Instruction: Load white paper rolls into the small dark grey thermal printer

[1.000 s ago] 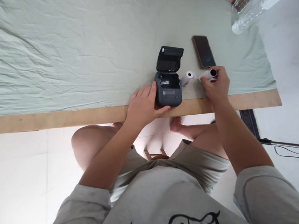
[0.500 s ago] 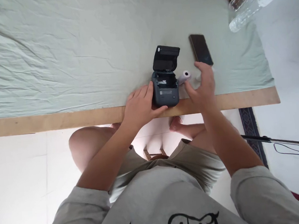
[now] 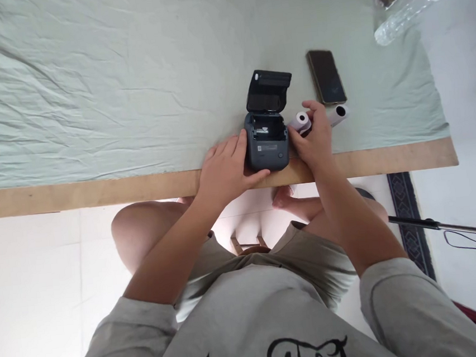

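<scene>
One printer: lid up, right of left hand, touching; hand unclenched.
Right hand: at near roll; I can't tell if gripped.
Second roll: just right of it.

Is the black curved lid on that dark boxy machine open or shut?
Open: the black curved lid stands raised at the far side of the dark boxy machine, whose hollow inside shows.

A phone, clear bottles, perhaps a rug.
</scene>
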A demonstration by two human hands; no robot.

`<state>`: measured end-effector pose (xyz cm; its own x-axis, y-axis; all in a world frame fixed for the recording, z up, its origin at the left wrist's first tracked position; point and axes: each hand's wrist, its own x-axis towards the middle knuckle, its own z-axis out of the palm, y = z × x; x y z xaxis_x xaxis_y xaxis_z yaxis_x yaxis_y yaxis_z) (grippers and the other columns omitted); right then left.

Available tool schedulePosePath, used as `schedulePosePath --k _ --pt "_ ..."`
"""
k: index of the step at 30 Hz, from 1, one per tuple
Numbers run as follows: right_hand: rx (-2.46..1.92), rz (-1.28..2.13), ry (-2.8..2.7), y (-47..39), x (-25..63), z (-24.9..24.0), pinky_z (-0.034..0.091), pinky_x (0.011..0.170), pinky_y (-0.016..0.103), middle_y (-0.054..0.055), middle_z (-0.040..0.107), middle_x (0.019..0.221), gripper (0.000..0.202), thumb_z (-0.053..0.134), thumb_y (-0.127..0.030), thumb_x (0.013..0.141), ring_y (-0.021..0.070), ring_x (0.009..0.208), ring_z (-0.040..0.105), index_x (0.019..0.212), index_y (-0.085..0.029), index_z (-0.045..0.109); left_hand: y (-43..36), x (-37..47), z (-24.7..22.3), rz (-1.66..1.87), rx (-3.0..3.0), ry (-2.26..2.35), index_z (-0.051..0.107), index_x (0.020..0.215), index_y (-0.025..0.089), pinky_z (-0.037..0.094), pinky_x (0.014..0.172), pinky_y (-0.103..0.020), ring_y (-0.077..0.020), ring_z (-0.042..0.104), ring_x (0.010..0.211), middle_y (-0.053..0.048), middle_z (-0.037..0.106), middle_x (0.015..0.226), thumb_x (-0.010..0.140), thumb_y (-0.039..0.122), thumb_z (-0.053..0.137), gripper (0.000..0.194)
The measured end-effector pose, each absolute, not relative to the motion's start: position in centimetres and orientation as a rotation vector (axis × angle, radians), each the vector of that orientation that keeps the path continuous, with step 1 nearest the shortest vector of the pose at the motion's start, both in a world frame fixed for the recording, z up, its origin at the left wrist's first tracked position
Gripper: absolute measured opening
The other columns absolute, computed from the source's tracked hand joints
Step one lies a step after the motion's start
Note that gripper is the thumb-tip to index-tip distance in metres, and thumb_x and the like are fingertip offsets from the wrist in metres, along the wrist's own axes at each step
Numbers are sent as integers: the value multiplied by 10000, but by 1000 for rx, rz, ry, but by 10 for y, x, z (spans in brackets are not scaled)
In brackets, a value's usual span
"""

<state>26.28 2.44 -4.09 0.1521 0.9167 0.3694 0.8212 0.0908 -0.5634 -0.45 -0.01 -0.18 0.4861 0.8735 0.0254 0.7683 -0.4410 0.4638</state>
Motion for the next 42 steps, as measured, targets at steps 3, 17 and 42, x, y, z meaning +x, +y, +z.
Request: schedulePosePath --k 3,17,42 --pt "-1731 217 -1637 22 260 -41 565 914 479 48 647 1040 559 695 -371 813 233 917 666 1316 -264 475 0 -4 -2 370 2345 1368 357 1599 89 361 1188 -471 -364 494 1448 -211 508 1583 930 653 588 904" --pt "-1595 214 -1656 9 243 -12 575 969 504 92 712 1171 352 563 -427 935 255 1053 696 1243 -263 604 0 -5 0 351 2330 1367 339 1608 57 357 1184 -458 -364 488 1446 -200 494 1599 924 647 611 943" --pt "-1494 336 -1964 33 216 3 582 930 435 27 791 956 101 618 -269 870 240 965 729 885 -264 718 0 -5 0 347 2306 1363 334 1616 67 349 1187 -471 -381 478 1451 -201 485 1606 912 661 613 962"
